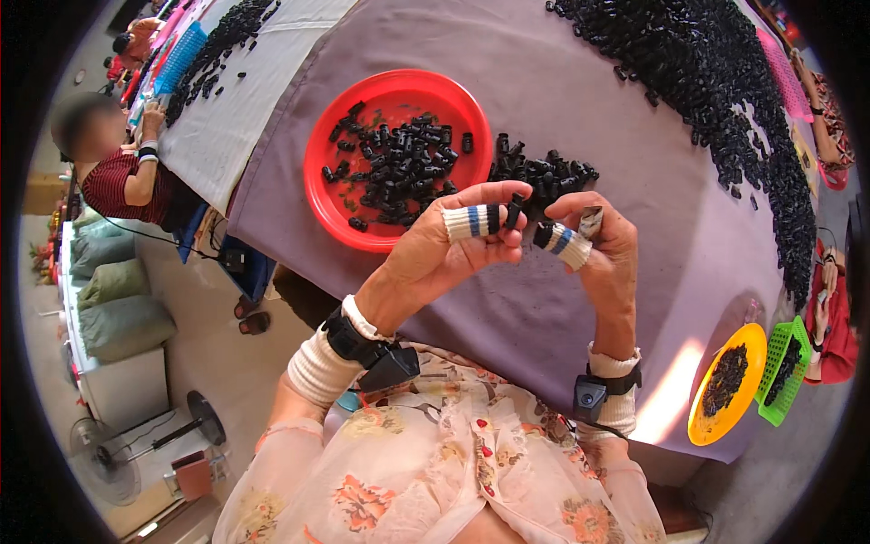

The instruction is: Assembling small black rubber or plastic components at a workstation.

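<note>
My left hand is in front of the red plate, pinching a small black plastic cylinder upright between its fingers. A knitted sleeve with blue and black stripes covers one of its fingers. Just to the right, my right hand is curled toward that cylinder, its fingertips close together; whatever they hold is too small to make out. It wears a similar striped finger sleeve and a greyish wrap on another digit. Many black cylinders lie in the plate. A loose heap of them sits beside it, behind my fingers.
A large spread of black pieces covers the table's far right. At the right edge are a yellow plate and a green basket with black pieces. A person works at the left; others sit at the right. A fan stands lower left.
</note>
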`<state>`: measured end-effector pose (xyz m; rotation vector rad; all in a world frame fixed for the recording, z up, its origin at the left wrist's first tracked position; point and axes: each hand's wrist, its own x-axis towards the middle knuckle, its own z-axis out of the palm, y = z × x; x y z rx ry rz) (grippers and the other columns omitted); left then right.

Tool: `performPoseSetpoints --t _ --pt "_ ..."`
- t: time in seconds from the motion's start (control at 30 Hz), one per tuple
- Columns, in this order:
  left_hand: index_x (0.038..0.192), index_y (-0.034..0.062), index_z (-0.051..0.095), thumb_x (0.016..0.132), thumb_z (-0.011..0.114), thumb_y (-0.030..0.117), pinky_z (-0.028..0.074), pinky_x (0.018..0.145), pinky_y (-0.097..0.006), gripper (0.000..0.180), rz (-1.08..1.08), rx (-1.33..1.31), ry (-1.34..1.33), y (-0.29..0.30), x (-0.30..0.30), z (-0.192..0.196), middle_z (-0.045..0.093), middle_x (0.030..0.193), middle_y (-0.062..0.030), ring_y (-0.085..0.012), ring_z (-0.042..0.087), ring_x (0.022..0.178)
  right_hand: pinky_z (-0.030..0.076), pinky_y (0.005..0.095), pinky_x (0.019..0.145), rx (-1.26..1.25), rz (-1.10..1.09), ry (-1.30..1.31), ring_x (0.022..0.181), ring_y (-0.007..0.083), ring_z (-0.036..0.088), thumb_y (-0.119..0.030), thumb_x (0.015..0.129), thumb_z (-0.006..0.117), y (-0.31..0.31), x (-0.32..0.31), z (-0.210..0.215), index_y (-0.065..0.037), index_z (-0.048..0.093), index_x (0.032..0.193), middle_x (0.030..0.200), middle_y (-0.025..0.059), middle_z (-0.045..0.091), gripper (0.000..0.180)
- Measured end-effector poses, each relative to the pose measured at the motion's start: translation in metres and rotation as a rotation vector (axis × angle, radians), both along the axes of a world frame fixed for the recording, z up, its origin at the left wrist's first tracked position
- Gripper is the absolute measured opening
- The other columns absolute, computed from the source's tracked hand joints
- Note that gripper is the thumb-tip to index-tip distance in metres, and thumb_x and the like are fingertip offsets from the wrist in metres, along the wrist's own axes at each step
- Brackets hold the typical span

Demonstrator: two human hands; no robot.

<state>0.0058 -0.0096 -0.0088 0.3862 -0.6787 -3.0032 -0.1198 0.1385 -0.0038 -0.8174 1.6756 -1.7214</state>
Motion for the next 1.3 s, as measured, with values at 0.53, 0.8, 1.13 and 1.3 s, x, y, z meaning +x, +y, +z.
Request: performPoseSetpoints --t 0.53,0.8,1.13,1.3 --pt "0.117 0.0005 0.047 0.089 0.049 0.011 0.052 0.073 -0.034 0.03 0.083 0.143 0.015 0.005 0.001 -0.001 0.058 0.098 -0.0139 -0.0196 0.061 0.081 0.037 0.0182 0.052 -0.027 0.068 0.046 0.059 0.0028 0.046 -0.011 0.07 0.072 -0.005 0.008 -0.002 -0.004 0.06 0.084 0.065 -0.0032 0.055 0.02" --pt "0.112 0.0022 0.05 0.087 0.053 0.011 0.051 0.07 -0.031 0.026 0.106 0.053 -0.024 0.008 -0.002 0.0 0.059 0.094 -0.0127 -0.0174 0.061 0.077 0.04 0.0183 0.057 -0.059 0.085 0.124 0.065 0.003 0.05 -0.01 0.067 0.074 -0.004 0.008 0.006 -0.004 0.06 0.09 0.079 -0.001 0.061 0.028" --pt "0.111 0.0002 0.051 0.084 0.057 0.008 0.049 0.077 -0.028 0.029 0.169 -0.004 -0.046 0.01 -0.003 -0.001 0.061 0.093 -0.0085 -0.0172 0.06 0.086 0.049 0.024 0.068 -0.092 0.036 0.325 0.076 0.0162 0.064 0.004 0.066 0.064 -0.008 0.015 0.002 -0.004 0.059 0.107 0.094 0.0082 0.065 0.042" --pt "0.112 0.0003 0.051 0.084 0.056 0.008 0.049 0.078 -0.03 0.029 0.228 -0.058 -0.05 0.011 -0.004 -0.004 0.061 0.094 -0.0082 -0.0177 0.06 0.086 0.051 0.0281 0.068 -0.057 -0.015 0.404 0.08 0.0246 0.065 0.005 0.063 0.062 -0.01 0.02 0.001 -0.004 0.059 0.107 0.097 0.0129 0.064 0.045"
